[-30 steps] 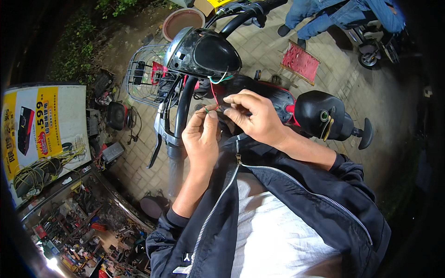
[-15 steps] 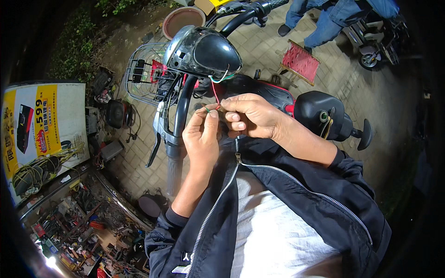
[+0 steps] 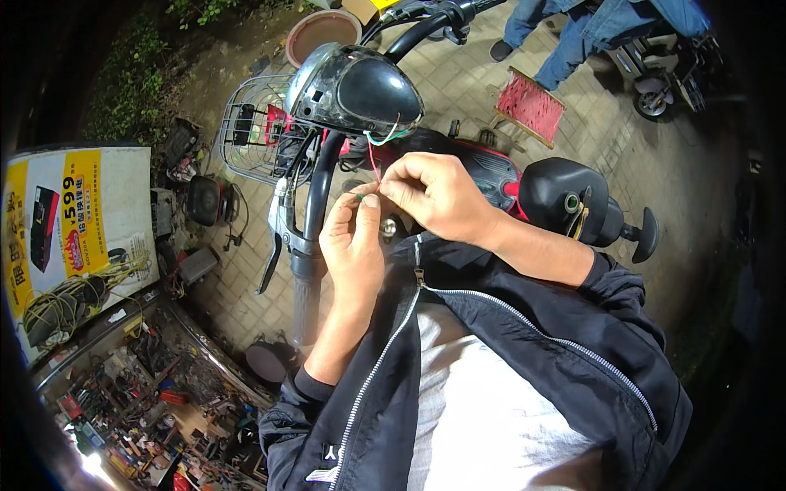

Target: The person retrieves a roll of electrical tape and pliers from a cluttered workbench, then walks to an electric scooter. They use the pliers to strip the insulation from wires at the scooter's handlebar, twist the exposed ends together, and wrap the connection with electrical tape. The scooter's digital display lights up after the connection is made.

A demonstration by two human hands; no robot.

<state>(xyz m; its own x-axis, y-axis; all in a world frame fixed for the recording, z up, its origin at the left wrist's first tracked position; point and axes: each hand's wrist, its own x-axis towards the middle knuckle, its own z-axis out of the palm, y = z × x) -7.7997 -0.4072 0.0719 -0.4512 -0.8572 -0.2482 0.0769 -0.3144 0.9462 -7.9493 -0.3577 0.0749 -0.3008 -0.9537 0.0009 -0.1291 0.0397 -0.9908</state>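
Note:
Thin wires hang from the underside of the scooter's dark, rounded instrument housing (image 3: pixel 378 92), among them a red wire (image 3: pixel 374 157) and a green-and-white pair (image 3: pixel 381 137). My left hand (image 3: pixel 352 241) pinches the wires between thumb and forefinger, a short green bit showing near the fingertips. Right beside it, my right hand (image 3: pixel 449 200) is closed at thumb and forefinger on the lower end of the red wire. Both sets of fingertips meet just below the housing. The exact joint between the wires is hidden by my fingers.
The handlebar (image 3: pixel 323 184) and brake lever (image 3: pixel 268 266) stand left of my hands, with a wire basket (image 3: pixel 250 135) beyond. A black seat (image 3: pixel 565 196) lies to the right. Farther out are a red stool (image 3: pixel 530 106), a person's legs (image 3: pixel 565 49) and a cluttered tool box (image 3: pixel 151 401).
My right hand has rolled over, its back now turned up and its lower fingers tucked from sight. Both hands stay together at the wires.

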